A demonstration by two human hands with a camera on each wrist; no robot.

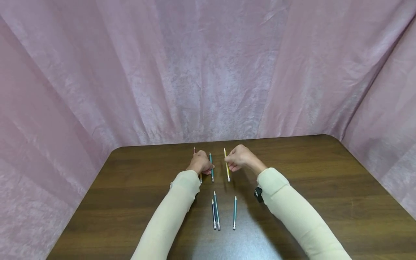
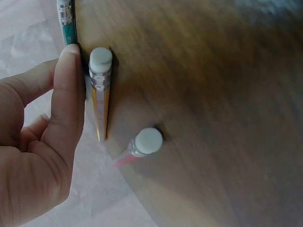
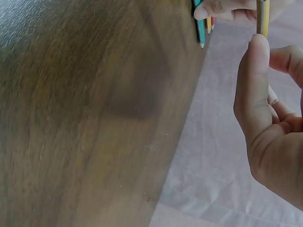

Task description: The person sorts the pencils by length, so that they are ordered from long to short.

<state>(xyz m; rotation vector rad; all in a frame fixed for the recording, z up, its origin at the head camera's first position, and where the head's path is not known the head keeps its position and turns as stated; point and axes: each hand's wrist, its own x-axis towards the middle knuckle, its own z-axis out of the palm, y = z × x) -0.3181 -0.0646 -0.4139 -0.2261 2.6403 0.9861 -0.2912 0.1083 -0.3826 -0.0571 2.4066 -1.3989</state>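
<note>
My left hand [image 1: 202, 162] pinches a teal pencil [image 1: 211, 158] between thumb and fingers near the table's far side. Beside it in the left wrist view lie an orange-yellow pencil [image 2: 100, 104] and a red pencil [image 2: 148, 141], both with white erasers toward the camera. In the head view the left hand hides most of these two. To the right, my right hand [image 1: 241, 158] holds a yellow pencil [image 1: 228, 172] by thumb and fingertips, its sharpened end pointing away from me. The right wrist view shows this yellow pencil [image 3: 263, 19] only in part.
Nearer to me on the brown wooden table [image 1: 130, 195] lie a dark blue pencil [image 1: 213, 216] and a blue pencil [image 1: 217, 213], close together. A teal-blue pencil [image 1: 234, 213] lies apart on their right. Pink curtains [image 1: 208, 72] hang behind the table's far edge.
</note>
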